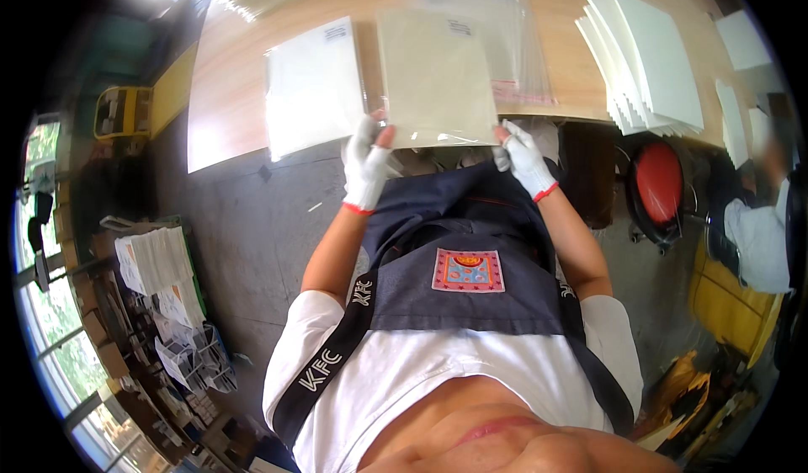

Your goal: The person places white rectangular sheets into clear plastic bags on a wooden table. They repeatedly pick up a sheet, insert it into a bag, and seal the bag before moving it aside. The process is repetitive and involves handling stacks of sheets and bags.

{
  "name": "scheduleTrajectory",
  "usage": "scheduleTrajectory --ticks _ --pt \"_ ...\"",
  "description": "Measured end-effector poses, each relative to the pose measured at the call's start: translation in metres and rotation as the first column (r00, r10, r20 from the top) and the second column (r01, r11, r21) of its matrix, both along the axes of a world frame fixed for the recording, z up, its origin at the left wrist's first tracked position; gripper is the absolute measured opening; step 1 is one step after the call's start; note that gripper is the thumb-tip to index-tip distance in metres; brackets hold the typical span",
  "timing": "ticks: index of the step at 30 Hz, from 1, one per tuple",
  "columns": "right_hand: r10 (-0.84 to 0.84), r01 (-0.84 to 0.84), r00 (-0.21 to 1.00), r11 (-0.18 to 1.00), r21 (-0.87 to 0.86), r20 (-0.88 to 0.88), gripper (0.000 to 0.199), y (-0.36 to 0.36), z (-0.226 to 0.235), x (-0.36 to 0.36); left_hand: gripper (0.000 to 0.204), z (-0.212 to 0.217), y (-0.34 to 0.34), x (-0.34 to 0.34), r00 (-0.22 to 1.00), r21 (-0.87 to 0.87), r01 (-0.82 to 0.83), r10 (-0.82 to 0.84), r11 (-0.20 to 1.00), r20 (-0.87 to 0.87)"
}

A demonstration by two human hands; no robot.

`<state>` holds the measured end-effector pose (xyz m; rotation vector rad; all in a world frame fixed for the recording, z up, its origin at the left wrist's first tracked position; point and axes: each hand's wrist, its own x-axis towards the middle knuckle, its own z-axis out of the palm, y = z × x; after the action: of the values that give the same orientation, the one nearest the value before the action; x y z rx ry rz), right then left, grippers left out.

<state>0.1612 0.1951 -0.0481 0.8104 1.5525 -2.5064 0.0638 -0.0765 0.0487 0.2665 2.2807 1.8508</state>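
White shirt (421, 364) and dark apron (412, 309) lie nearest below. Toward twelve o'clock, a plastic sleeve (442, 140) with a cream sheet (433, 73) inside overhangs the near edge of the table (229, 107). Left hand (365, 163) pinches its seven-o'clock corner; right hand (523, 160) holds the five-o'clock one. Around it, a white pack (313, 90) in clear film lies at nine, clear sleeves (515, 48) at two, white boards (661, 65) at three. Bare wood opens between sleeves and boards.
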Motion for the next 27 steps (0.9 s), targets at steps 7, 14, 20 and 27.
scheduleTrajectory --ticks 7,14,20,27 --pt "0.342 -0.308 0.933 0.92 0.243 -0.113 0.029 -0.135 0.081 -0.118 0.033 0.02 -0.123 -0.055 0.852 -0.009 -0.4 0.368 0.917 -0.373" --pt "0.544 -0.51 0.834 0.699 0.501 0.091 0.036 -0.14 0.096 -0.124 0.04 -0.065 -0.192 -0.074 0.839 -0.332 -0.493 0.339 0.804 -0.425" --pt "-0.108 0.167 0.972 0.945 0.282 -0.21 0.023 0.003 0.139 -0.013 0.031 -0.051 -0.177 -0.056 0.713 0.239 -0.504 0.556 0.83 -0.428" --pt "-0.535 0.507 0.841 0.832 0.223 0.083 0.031 0.189 0.175 0.067 0.025 0.008 -0.077 -0.069 0.487 -0.152 -0.417 0.079 0.896 -0.87"
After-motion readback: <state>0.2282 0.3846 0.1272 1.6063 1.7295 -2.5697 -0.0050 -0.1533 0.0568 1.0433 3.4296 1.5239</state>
